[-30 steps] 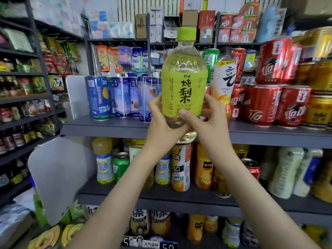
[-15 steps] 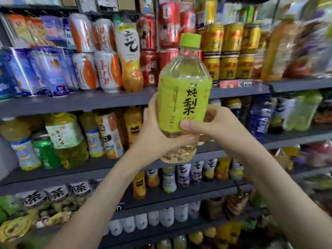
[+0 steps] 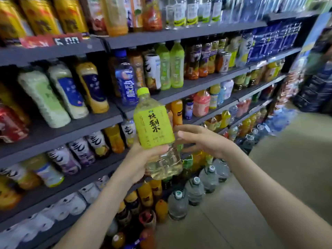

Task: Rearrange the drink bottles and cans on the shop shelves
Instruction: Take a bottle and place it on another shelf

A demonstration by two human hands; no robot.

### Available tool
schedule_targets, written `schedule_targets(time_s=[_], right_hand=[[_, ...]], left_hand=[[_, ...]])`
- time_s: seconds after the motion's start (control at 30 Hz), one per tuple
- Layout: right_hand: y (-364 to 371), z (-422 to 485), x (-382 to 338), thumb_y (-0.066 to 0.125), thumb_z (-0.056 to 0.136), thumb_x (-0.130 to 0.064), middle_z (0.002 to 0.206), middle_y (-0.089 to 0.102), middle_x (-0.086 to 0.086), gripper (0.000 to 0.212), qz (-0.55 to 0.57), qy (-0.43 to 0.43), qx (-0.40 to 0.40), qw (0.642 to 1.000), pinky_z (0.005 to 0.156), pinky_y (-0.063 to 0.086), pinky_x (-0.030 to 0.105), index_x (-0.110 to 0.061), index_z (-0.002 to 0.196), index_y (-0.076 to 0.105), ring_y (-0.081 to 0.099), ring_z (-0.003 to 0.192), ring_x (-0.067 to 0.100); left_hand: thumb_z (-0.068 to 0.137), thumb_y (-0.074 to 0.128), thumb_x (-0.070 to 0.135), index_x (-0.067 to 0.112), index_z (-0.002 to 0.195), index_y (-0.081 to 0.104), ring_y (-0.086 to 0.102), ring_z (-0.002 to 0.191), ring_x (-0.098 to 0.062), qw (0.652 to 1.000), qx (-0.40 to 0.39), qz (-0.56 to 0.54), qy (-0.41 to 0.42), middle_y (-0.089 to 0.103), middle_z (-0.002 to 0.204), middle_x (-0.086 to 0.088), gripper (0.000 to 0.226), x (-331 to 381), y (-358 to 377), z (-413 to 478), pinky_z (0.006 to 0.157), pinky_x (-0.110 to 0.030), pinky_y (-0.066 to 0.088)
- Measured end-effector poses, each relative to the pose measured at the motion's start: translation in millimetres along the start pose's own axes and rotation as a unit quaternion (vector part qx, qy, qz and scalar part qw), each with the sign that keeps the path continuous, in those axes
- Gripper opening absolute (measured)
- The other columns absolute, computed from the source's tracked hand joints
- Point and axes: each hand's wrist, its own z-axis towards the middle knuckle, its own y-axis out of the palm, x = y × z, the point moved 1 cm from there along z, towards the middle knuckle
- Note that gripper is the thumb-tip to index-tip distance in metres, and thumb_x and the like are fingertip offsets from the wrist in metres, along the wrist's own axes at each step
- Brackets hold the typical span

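Note:
A clear bottle with a lime-green cap and lime-green label [image 3: 153, 130] is upright in front of the shelves, at the centre of the head view. My left hand [image 3: 142, 159] grips its lower half from the left and below. My right hand [image 3: 203, 141] touches the bottle's right side with thumb and fingertips, fingers spread. Two similar green bottles [image 3: 170, 67] stand on the second shelf, above and right of the held one.
Grey shelves [image 3: 59, 133] run from left to far right, packed with drink bottles and cans. Large water jugs [image 3: 194, 191] and orange bottles [image 3: 145, 194] stand on the floor along the shelf base. Tan floor [image 3: 269, 177] lies to the right.
My view has swung right along the aisle and downward. The bottle stays in both hands but sits lower, now facing the middle shelves instead of the can shelf.

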Motion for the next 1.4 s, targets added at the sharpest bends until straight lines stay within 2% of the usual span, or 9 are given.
schedule_targets(time_s=[0.13, 0.27, 0.47, 0.7, 0.8, 0.93, 1.13, 1.27, 1.4], right_hand=[[-55.3, 16.2, 48.0, 0.069, 0.08, -0.044, 0.13, 0.06, -0.004, 0.06, 0.057, 0.008, -0.02, 0.998, 0.104, 0.044, 0.046, -0.026, 0.133, 0.049, 0.056, 0.12, 0.016], [-115.2, 40.5, 79.1, 0.072, 0.079, -0.04, 0.128, 0.062, 0.0, 0.061, 0.085, 0.005, -0.016, 0.996, 0.106, 0.038, 0.053, -0.02, 0.132, 0.051, 0.057, 0.12, 0.023], [-248.6, 61.7, 105.8, 0.074, 0.074, -0.038, 0.118, 0.068, 0.002, 0.06, 0.103, 0.029, 0.077, 0.991, 0.093, 0.05, 0.037, -0.013, 0.125, 0.055, 0.064, 0.109, 0.021], [-402.2, 59.3, 142.2, 0.076, 0.073, -0.036, 0.113, 0.07, 0.005, 0.051, 0.139, 0.063, 0.182, 0.971, 0.082, 0.054, 0.036, -0.013, 0.116, 0.063, 0.067, 0.098, 0.021], [-468.8, 59.8, 158.6, 0.075, 0.071, -0.039, 0.114, 0.069, 0.002, 0.053, 0.134, 0.061, 0.199, 0.969, 0.09, 0.05, 0.042, -0.016, 0.117, 0.062, 0.065, 0.104, 0.024], [-562.6, 60.1, 174.0, 0.072, 0.083, -0.027, 0.115, 0.067, -0.002, 0.043, 0.059, 0.075, 0.195, 0.976, 0.075, 0.056, 0.029, -0.015, 0.122, 0.056, 0.066, 0.094, 0.011], [-667.6, 85.6, 179.0, 0.073, 0.075, -0.049, 0.108, 0.058, -0.003, 0.065, -0.075, 0.117, 0.188, 0.972, 0.081, 0.057, 0.04, -0.02, 0.126, 0.043, 0.061, 0.098, 0.017], [-697.0, 145.4, 183.6, 0.079, 0.041, -0.076, 0.111, 0.064, -0.004, 0.102, -0.075, 0.087, 0.163, 0.98, 0.088, 0.054, 0.042, -0.019, 0.12, 0.049, 0.063, 0.101, 0.014], [-711.7, 189.7, 184.0, 0.087, 0.06, -0.045, 0.103, 0.051, -0.005, 0.083, -0.045, 0.07, 0.198, 0.977, 0.082, 0.046, 0.028, -0.011, 0.114, 0.034, 0.051, 0.095, 0.01]], left_hand=[[0.053, 0.085, 0.004, 0.02, 0.114, 0.06, 0.069, 0.095, -0.017, 0.998, -0.045, 0.017, -0.038, 0.073, 0.103, 0.001, 0.068, -24.7, 58.7, 53.4, 0.082, -0.035, 0.052], [0.06, 0.081, -0.003, 0.016, 0.126, 0.049, 0.069, 0.096, -0.018, 0.997, -0.051, 0.015, -0.061, 0.073, 0.102, 0.001, 0.076, -48.2, 114.9, 121.1, 0.078, -0.032, 0.053], [0.061, 0.079, 0.0, 0.025, 0.107, 0.058, 0.068, 0.098, -0.018, 0.986, -0.132, 0.034, -0.096, 0.073, 0.1, 0.003, 0.056, -65.4, 209.6, 239.2, 0.09, -0.039, 0.051], [0.067, 0.078, -0.002, 0.018, 0.112, 0.06, 0.069, 0.089, -0.011, 0.956, -0.25, 0.092, -0.12, 0.073, 0.1, 0.001, 0.053, -83.4, 338.5, 367.8, 0.07, -0.021, 0.052], [0.058, 0.087, 0.011, 0.015, 0.121, 0.052, 0.069, 0.092, -0.016, 0.966, -0.213, 0.097, -0.111, 0.071, 0.105, -0.005, 0.072, -105.8, 394.0, 412.1, 0.074, -0.031, 0.056], [0.032, 0.093, 0.026, 0.011, 0.128, 0.038, 0.066, 0.101, -0.022, 0.984, -0.104, 0.096, -0.11, 0.067, 0.112, -0.007, 0.112, -133.9, 463.2, 460.9, 0.09, -0.046, 0.053], [0.048, 0.091, 0.012, 0.015, 0.12, 0.033, 0.063, 0.103, -0.02, 0.99, 0.041, 0.092, -0.098, 0.06, 0.113, -0.004, 0.092, -141.7, 525.6, 524.4, 0.088, -0.042, 0.053], [0.045, 0.089, 0.024, 0.03, 0.106, 0.03, 0.055, 0.105, -0.014, 0.982, 0.072, 0.168, -0.046, 0.049, 0.119, -0.004, 0.085, -143.3, 548.1, 557.6, 0.085, -0.035, 0.051], [0.038, 0.081, 0.044, 0.035, 0.114, 0.022, 0.051, 0.112, -0.014, 0.969, 0.094, 0.229, -0.01, 0.047, 0.121, 0.001, 0.097, -154.3, 559.4, 603.1, 0.095, -0.041, 0.047]])
